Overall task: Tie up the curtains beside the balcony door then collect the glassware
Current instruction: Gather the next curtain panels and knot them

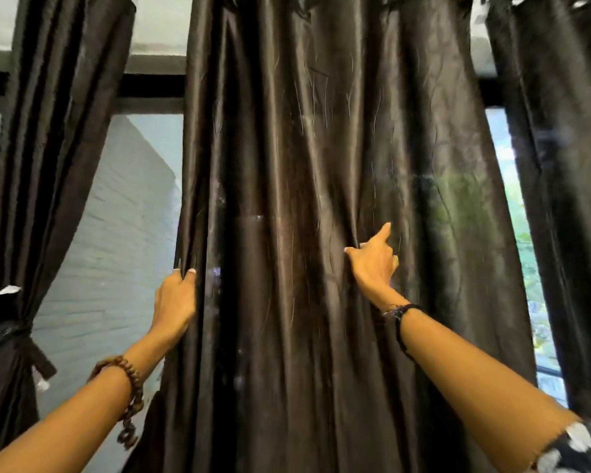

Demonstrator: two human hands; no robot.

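A wide dark brown satin curtain hangs loose straight in front of me, filling the middle of the head view. My left hand grips its left edge, fingers wrapped around the fabric. My right hand pinches a fold near the curtain's middle, with the index finger sticking up. A second dark curtain at the left is gathered and bound with a tie at about waist height. A third dark curtain hangs at the far right. No glassware is in view.
Behind the curtains are glass panes with a dark frame. A pale blue wall shows through the left gap, green foliage through the right gap.
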